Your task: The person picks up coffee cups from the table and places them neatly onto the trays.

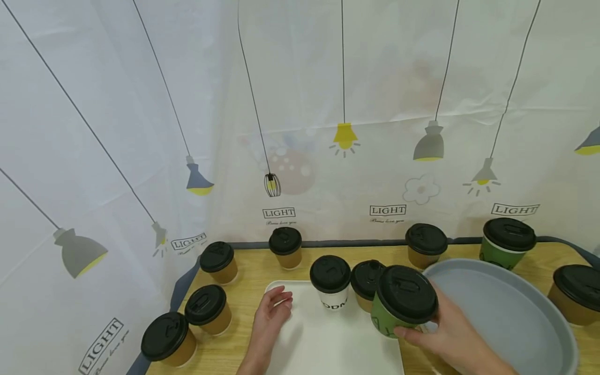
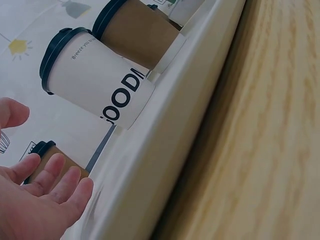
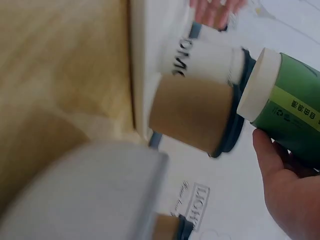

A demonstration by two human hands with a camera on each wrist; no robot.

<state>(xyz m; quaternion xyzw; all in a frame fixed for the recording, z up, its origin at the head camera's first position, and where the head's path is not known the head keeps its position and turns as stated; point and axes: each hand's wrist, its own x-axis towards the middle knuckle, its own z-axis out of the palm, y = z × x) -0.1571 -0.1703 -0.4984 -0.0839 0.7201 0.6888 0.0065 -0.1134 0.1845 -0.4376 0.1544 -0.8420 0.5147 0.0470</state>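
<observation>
My right hand (image 1: 442,333) grips a green paper cup (image 3: 295,100) with a black lid, raised over the right edge of the white tray (image 1: 337,344). In the right wrist view the cup's white base shows, clear of the tray. On the tray stand a white cup (image 2: 102,80) with black lettering and, beside it, a brown cup (image 3: 192,112), both lidded in black. My left hand (image 1: 272,317) is over the tray's left side, fingers loosely bent and holding nothing. The left wrist view shows its fingers (image 2: 62,187) apart from the white cup.
A round grey tray (image 1: 501,317) lies to the right. Behind it stand a brown cup (image 1: 425,245) and another green cup (image 1: 508,242); one more brown cup (image 1: 578,294) is at far right. Several brown lidded cups, such as one (image 1: 208,310), line the left. A printed curtain (image 1: 300,104) hangs behind.
</observation>
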